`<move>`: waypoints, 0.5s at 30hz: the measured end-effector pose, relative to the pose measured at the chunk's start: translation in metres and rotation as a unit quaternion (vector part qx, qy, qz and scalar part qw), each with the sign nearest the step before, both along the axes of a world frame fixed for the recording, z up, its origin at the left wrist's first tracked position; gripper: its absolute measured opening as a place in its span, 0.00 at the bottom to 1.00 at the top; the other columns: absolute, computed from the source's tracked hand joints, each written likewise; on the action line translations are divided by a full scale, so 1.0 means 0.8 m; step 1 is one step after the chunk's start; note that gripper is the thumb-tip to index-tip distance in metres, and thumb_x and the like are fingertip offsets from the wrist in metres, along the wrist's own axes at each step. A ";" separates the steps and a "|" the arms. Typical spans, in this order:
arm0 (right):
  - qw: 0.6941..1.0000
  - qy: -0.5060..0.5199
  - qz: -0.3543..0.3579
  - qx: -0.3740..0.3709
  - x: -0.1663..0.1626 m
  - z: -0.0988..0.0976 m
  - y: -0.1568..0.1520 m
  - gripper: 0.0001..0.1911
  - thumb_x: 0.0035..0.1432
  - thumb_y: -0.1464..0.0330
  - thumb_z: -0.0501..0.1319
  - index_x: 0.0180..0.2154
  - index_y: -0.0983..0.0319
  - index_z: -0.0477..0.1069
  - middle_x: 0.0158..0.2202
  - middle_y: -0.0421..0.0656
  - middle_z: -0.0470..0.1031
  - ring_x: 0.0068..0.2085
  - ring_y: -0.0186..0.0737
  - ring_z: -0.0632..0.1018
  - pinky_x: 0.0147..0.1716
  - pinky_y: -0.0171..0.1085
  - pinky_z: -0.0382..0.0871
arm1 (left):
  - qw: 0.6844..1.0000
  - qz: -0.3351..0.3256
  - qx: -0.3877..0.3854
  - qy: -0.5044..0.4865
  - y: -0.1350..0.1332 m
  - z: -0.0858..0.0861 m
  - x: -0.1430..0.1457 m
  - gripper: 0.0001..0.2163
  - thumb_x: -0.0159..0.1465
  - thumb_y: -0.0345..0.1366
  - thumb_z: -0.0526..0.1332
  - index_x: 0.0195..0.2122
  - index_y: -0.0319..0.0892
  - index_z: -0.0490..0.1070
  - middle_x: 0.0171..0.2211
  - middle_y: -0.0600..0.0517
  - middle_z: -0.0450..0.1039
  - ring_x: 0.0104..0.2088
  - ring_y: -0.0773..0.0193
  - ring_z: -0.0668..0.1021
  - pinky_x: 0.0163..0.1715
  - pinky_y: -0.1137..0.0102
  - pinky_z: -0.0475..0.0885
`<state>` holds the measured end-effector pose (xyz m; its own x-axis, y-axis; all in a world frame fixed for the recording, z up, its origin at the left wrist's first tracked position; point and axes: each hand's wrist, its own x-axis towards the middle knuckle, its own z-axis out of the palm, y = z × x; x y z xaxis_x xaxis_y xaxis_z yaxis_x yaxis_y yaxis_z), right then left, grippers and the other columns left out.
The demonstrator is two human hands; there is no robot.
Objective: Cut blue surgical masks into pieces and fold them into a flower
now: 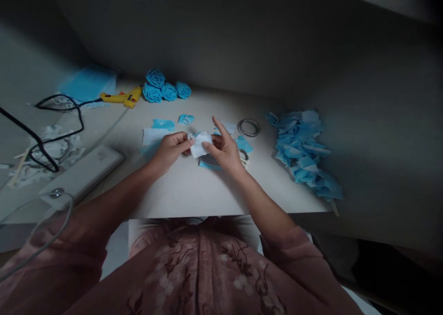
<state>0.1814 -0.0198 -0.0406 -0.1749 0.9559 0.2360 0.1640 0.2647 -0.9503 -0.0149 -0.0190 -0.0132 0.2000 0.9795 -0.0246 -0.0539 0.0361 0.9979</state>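
A small piece of thin white and light-blue fabric (200, 146) is held above the table between my two hands. My left hand (169, 151) pinches its left edge between thumb and fingers. My right hand (225, 152) grips the other side with the thumb on top, its index finger stretched out and upward. Cut blue pieces (163, 124) and a white piece (152, 135) lie near my left hand. A small folded blue piece (186, 118) sits beyond the hands. Partly hidden by my right hand are a blue scrap (244, 144) and what look like scissor handles (245, 157).
Several blue fabric roses (169, 92) stand at the back beside a yellow glue gun (129, 98). A wire coil (249, 127) lies right of my hands, near a heap of blue pieces (301, 144). At left are a white power strip (86, 172), black cable (81, 116) and white scraps (51, 137).
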 end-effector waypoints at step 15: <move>0.994 -0.016 0.094 0.052 0.010 0.011 0.004 0.41 0.63 0.47 0.65 0.71 0.55 0.61 0.48 0.47 0.79 0.46 0.41 0.79 0.44 0.39 0.78 | 0.996 -0.079 -0.020 0.035 -0.006 0.003 0.003 0.17 0.50 0.47 0.73 0.24 0.41 0.70 0.20 0.56 0.66 0.23 0.70 0.67 0.25 0.72 0.59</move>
<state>0.1896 -0.0165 -0.0317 -0.3567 0.8769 0.3223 0.1330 0.3891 -0.9115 -0.0125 -0.0236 -0.0108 0.3482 0.9338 -0.0829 0.0250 0.0792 0.9965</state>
